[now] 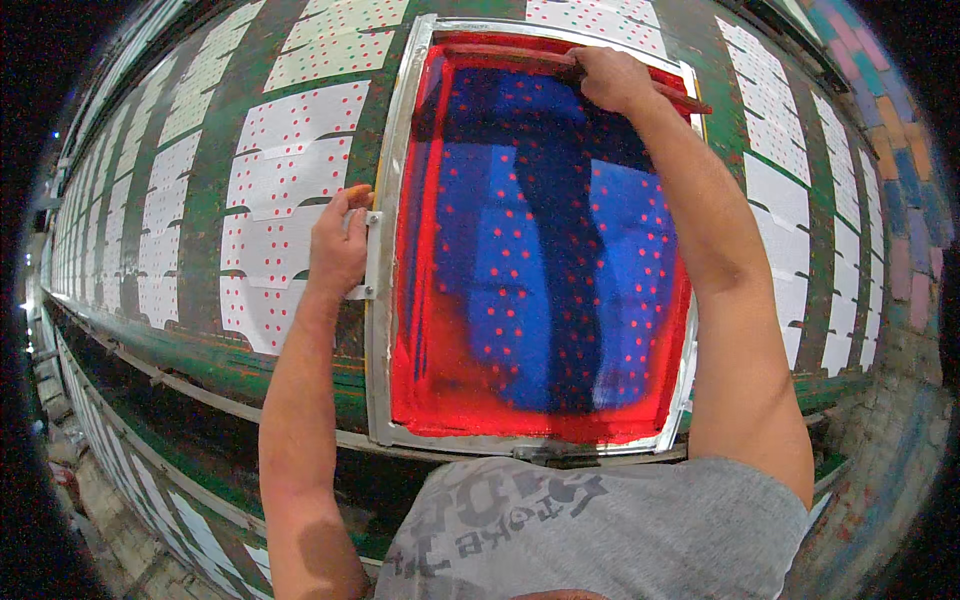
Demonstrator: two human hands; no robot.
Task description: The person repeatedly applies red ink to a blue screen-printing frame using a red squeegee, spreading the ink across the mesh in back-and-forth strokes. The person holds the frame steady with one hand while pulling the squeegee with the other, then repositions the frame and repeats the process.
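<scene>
A screen-printing frame (pixel 381 330) with a pale metal border lies in front of me, its blue mesh (pixel 500 190) dotted red and smeared with red ink (pixel 440 410) round the edges. My right hand (pixel 612 80) is closed on a long squeegee (pixel 490 50) at the frame's far end; the squeegee's right tip sticks out over the right border. Beside the left border, next to a small metal bracket (pixel 373 250), is my left hand (pixel 342 238). Its fingers are loosely bent with the thumb apart, and nothing shows between them.
White sheets with red dots (pixel 290 150) lie in rows along a long green table (pixel 225 345), left of the frame. More sheets (pixel 765 110) lie to its right. Another row of sheets (pixel 190 520) is at the lower left. A brick floor (pixel 900 200) runs along the right.
</scene>
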